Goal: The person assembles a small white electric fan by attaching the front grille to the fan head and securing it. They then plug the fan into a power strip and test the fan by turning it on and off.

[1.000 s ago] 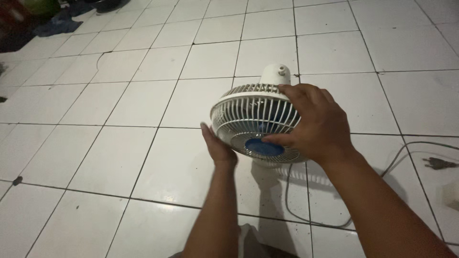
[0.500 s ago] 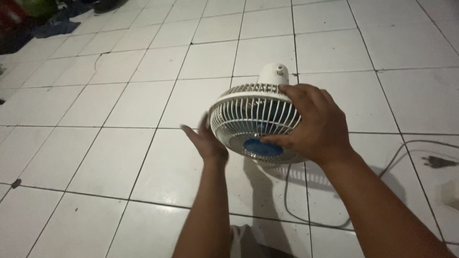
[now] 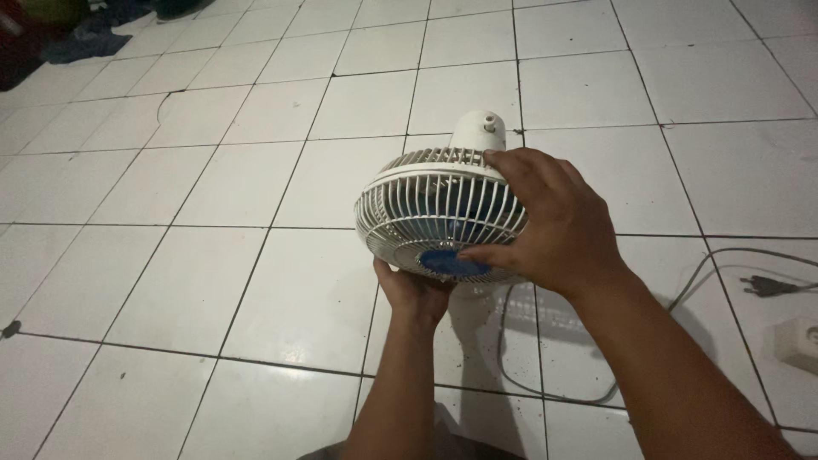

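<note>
— So, what do I have under my hands right now?

— A small white fan (image 3: 443, 213) with a round wire grille and a blue hub (image 3: 452, 262) in the middle of it. My right hand (image 3: 554, 226) lies over the grille's right side, fingers curled over the top rim and the thumb pressed by the hub, so it grips the grille. My left hand (image 3: 413, 290) is below the grille's lower edge, palm up, cupping it from underneath; how firmly the fingers close I cannot tell, since the grille hides them.

— Which way does the fan lie from the hands?

— It sits between them, ahead of both wrists. The grille is tilted back toward me, and the fan's axis runs from the hub away from me to the white motor housing (image 3: 479, 132), which rises just beyond my right fingertips. The right hand has the fuller hold; the left only supports.

— Anything around that gets in the way?

— The grey cord (image 3: 682, 298) loops across the white tiled floor (image 3: 213, 255) under my right forearm and ends in a dark plug (image 3: 767, 286) lying loose, well to the right of that hand. Near it, at the frame's edge, is a white socket block (image 3: 801, 341). Far beyond my left hand some dark cloth (image 3: 77, 47) is heaped on the tiles, well apart.
</note>
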